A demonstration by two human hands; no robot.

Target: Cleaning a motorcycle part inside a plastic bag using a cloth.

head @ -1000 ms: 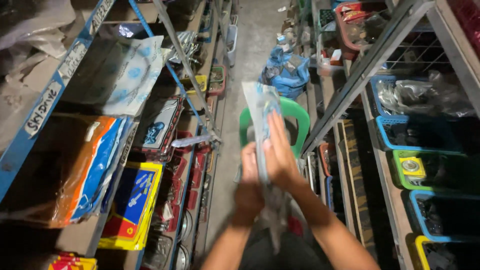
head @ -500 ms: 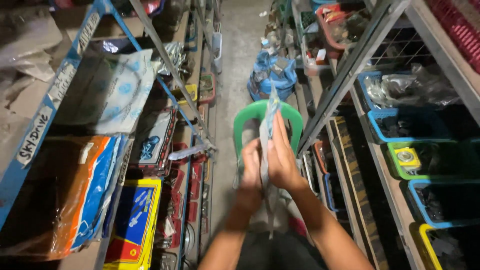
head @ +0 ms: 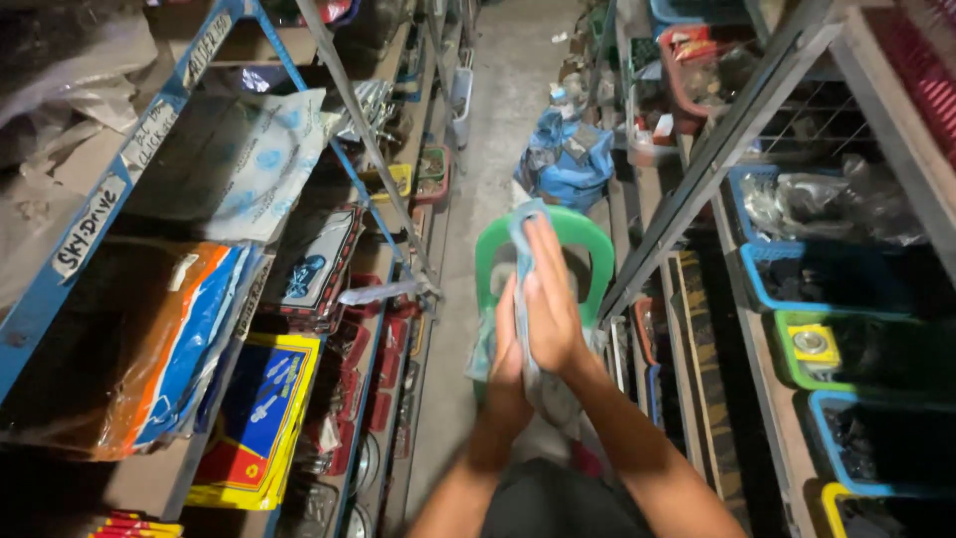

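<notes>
Head view looks down a narrow aisle between packed shelves. Both hands are pressed flat together with a thin plastic packet [head: 520, 261] sandwiched upright between the palms; its pale top edge sticks out above the fingertips and more crumpled plastic hangs below the wrists. The left hand [head: 508, 349] sits lower and behind, the right hand [head: 550, 304] covers the front, fingers straight and closed against the packet.

Since a second ago the hands have drawn in: the packet then stood taller and more exposed above them, and now most of it is hidden between the palms, so the grip has tightened into a flattening press. The green chair [head: 588, 244] behind the hands now shows more fully as the view has tipped.

A blue bag [head: 568, 159] lies on the floor farther down the aisle. A yellow box [head: 261, 418] sits on the left shelf [head: 95, 214], and a blue bin [head: 797, 289] on the right.
</notes>
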